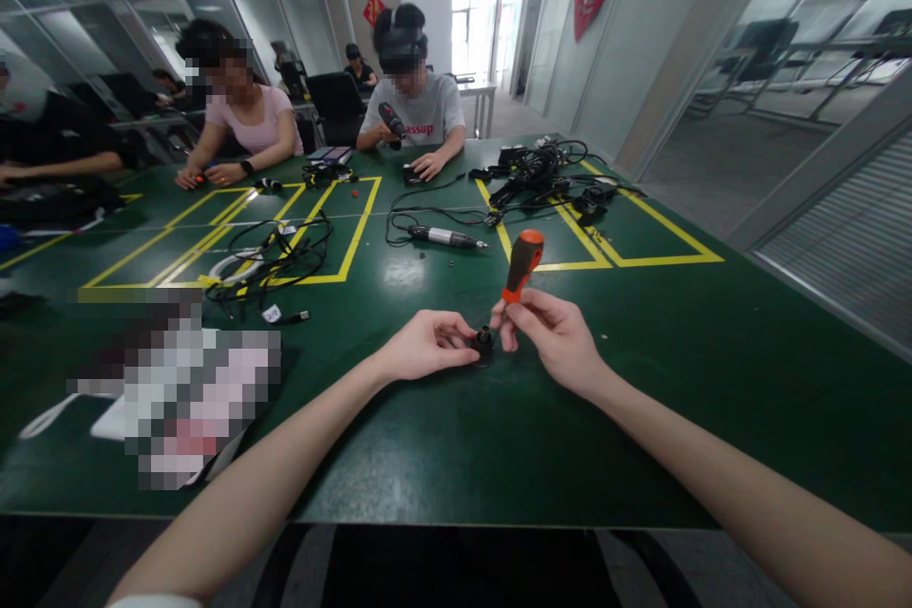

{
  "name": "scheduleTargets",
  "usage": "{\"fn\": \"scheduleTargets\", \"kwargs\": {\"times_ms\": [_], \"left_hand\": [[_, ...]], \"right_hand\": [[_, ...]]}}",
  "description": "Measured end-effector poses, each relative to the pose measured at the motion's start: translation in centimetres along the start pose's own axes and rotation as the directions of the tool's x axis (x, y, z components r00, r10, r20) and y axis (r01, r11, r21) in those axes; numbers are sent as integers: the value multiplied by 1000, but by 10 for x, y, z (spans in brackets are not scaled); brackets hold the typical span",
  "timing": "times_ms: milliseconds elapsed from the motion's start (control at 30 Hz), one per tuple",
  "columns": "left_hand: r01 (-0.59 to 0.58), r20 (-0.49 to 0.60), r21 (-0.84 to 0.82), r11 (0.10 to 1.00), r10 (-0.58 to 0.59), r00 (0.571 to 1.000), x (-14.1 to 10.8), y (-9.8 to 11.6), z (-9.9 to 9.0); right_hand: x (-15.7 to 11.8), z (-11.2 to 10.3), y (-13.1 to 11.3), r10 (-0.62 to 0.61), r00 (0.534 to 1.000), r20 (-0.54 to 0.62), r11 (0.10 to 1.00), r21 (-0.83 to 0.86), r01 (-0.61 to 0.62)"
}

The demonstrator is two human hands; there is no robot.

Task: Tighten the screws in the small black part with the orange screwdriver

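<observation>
My left hand [431,344] pinches a small black round part [485,351] that stands on the green table [399,456]. Its exact kind is too small to make out. In my right hand [560,337] is a screwdriver with an orange and black handle [523,266]. The handle points up and leans slightly to the right, while my fingers close low around it. Its shaft runs down beside the black part; whether the tip touches it I cannot tell. An electric screwdriver with a silver band [447,237] lies on the table beyond my hands.
A heap of black cables [534,173] lies at the back right, another cable tangle [275,256] at the left. Blurred-out items [206,389] lie left of my left forearm. Across the table, a person in a grey shirt [420,104] holds a power drill [391,122]; others sit further left.
</observation>
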State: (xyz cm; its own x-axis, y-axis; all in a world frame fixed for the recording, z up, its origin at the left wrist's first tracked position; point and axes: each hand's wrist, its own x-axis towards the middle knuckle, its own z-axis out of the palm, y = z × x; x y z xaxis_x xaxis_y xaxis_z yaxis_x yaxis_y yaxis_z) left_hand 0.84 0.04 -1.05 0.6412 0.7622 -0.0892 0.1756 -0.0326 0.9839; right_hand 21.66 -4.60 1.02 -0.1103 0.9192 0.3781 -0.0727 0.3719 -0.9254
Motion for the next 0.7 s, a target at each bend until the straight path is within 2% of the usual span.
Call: {"fn": "scheduleTargets", "kwargs": {"times_ms": [167,367,567,700], "left_hand": [[-35,-8,160,987,37,999,-2,6,1],[-43,-52,113,993,49,997,-1,4,2],[-33,-32,107,994,37,999,1,1,0],[-34,-37,168,985,41,998,1,4,-1]], "right_hand": [[-1,-1,1,-1,1000,14,999,49,0],[0,-1,-3,-23,1000,-8,998,-54,23],[-3,-1,0,16,999,46,999,29,-18],[-5,-1,1,19,1000,10,998,61,-20]]}}
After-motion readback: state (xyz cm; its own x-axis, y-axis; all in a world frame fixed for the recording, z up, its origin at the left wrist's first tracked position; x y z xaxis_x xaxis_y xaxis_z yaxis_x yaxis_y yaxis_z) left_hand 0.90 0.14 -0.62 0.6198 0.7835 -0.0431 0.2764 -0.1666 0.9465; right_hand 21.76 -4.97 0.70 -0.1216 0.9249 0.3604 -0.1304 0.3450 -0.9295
